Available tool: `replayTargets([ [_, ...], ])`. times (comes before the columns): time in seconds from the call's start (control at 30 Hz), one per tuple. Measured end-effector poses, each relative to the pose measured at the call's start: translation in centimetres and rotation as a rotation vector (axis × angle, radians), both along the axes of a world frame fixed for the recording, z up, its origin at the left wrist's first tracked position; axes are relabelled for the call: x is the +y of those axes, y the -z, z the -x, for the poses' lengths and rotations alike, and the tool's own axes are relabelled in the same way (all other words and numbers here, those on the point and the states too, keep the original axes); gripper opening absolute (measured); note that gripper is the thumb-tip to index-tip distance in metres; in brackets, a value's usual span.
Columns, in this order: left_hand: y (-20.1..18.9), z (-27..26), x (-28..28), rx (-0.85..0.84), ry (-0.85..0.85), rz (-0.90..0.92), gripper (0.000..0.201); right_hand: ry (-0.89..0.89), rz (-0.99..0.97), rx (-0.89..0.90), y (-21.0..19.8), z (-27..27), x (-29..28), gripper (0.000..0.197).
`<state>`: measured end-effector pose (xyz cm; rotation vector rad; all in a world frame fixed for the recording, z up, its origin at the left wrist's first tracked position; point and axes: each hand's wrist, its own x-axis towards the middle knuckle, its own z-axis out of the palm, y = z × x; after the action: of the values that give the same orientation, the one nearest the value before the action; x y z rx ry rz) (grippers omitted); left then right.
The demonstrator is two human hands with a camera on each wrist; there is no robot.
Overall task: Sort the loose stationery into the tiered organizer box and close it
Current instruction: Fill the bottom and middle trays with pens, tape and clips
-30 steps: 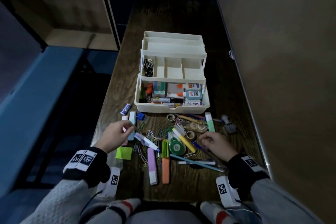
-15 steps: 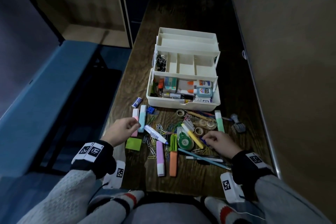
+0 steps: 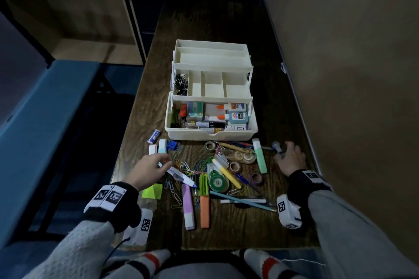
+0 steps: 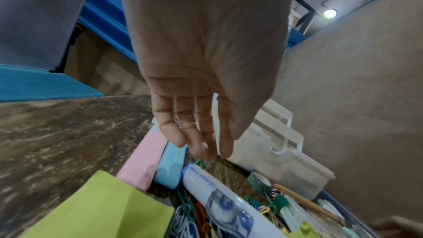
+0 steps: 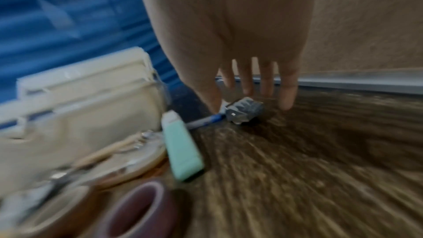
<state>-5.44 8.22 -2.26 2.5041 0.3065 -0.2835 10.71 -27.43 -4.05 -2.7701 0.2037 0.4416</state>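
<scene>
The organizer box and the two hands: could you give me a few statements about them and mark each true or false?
1. The organizer box stands open. True.
2. The black binder clips fill the middle tier's rightmost compartment. False: the leftmost one.
3. The right hand reaches with spread fingers toward the small grey object. True.
4. The left hand grips the purple highlighter. False: it holds nothing.

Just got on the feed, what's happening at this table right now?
A person is sorting stationery into the open organizer box. Glue bottles and binder clips are already inside. The right hand reaches, fingers spread, for a small grey object near the wall. The left hand hovers open over the paper clips, holding nothing.
</scene>
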Motion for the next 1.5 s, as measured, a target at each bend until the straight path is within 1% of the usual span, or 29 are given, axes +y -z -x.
replayTargets([
  [0.07,-0.1,0.2,0.2,0.006,-0.008,0.006,0.018,-0.035,0.031,0.032,0.8,-0.8,0.0,0.043],
  [0.13,-0.2,0.7,0.7,0.007,-0.013,0.026,0.017,0.001,0.006,-0.005,1.4,-1.3,0.1,0.035],
  [0.17,-0.2,0.9,1.1,0.006,-0.019,0.039,0.017,0.072,-0.06,-0.045,1.4,-1.5,0.2,0.033],
  [0.23,-0.3,1.5,1.8,-0.003,-0.052,0.073,0.016,0.246,-0.27,-0.174,0.7,-2.1,0.8,0.032],
  [0.27,-0.3,1.6,2.0,-0.006,-0.068,0.087,0.015,0.283,-0.385,-0.26,0.0,-2.3,1.4,0.032],
  [0.3,-0.4,1.6,2.1,-0.007,-0.075,0.092,0.014,0.264,-0.481,-0.342,-1.0,-2.6,2.3,0.032],
  [0.33,-0.6,1.5,2.1,-0.013,-0.075,0.089,0.014,0.191,-0.55,-0.39,-2.0,-2.9,3.4,0.03],
  [0.37,-0.6,1.1,1.9,-0.027,-0.073,0.082,0.013,0.073,-0.589,-0.391,-3.1,-3.3,4.7,0.028],
  [0.4,-0.8,0.7,1.6,-0.047,-0.073,0.077,0.013,-0.075,-0.59,-0.337,-4.0,-3.7,6.0,0.024],
  [0.47,-1.0,-0.4,0.8,-0.07,-0.065,0.057,0.013,-0.37,-0.484,-0.164,-5.2,-4.8,8.6,0.018],
  [0.5,-1.1,-0.9,0.4,-0.074,-0.051,0.043,0.014,-0.483,-0.387,-0.103,-5.4,-5.4,9.7,0.017],
  [0.53,-1.2,-1.3,0.0,-0.077,-0.036,0.032,0.014,-0.559,-0.288,-0.063,-5.4,-5.9,10.5,0.016],
  [0.6,-1.3,-1.9,-0.4,-0.084,-0.02,0.027,0.015,-0.626,-0.157,-0.031,-5.1,-6.7,11.6,0.018],
  [0.7,-1.4,-2.2,-0.3,-0.095,-0.025,0.052,0.014,-0.67,-0.031,-0.049,-4.2,-7.2,12.2,0.019],
  [0.77,-1.3,-2.1,-0.1,-0.091,-0.029,0.065,0.014,-0.707,0.061,-0.1,-3.7,-7.2,12.2,0.021],
  [0.83,-1.2,-2.1,0.0,-0.085,-0.031,0.061,0.014,-0.778,0.195,-0.199,-3.2,-7.0,12.2,0.021],
  [0.87,-1.1,-2.1,0.1,-0.083,-0.034,0.062,0.014,-0.801,0.23,-0.237,-3.1,-7.0,12.3,0.021],
  [0.97,-1.0,-2.2,0.0,-0.072,-0.037,0.061,0.015,-0.797,0.228,-0.245,-3.1,-7.2,12.7,0.02],
  [1.1,-1.0,-2.2,-0.1,-0.064,-0.036,0.075,0.016,-0.747,0.2,-0.214,-3.3,-7.6,13.2,0.025],
  [1.23,-1.0,-2.0,0.1,-0.071,-0.05,0.092,0.015,-0.725,0.256,-0.212,-3.3,-7.0,13.3,0.025],
  [1.3,-1.1,-2.0,0.2,-0.075,-0.049,0.092,0.015,-0.703,0.288,-0.26,-3.3,-6.3,13.5,0.028],
  [1.37,-1.1,-1.9,0.3,-0.083,-0.048,0.087,0.016,-0.721,0.267,-0.357,-3.2,-6.1,13.9,0.032],
  [1.4,-1.1,-1.9,0.3,-0.084,-0.046,0.079,0.016,-0.744,0.243,-0.375,-3.1,-6.1,14.0,0.035],
  [1.47,-1.0,-1.7,0.2,-0.078,-0.039,0.062,0.016,-0.797,0.207,-0.307,-2.8,-6.5,14.4,0.041],
  [1.5,-0.9,-1.6,0.2,-0.075,-0.039,0.059,0.016,-0.804,0.195,-0.236,-2.7,-6.8,14.5,0.044],
])
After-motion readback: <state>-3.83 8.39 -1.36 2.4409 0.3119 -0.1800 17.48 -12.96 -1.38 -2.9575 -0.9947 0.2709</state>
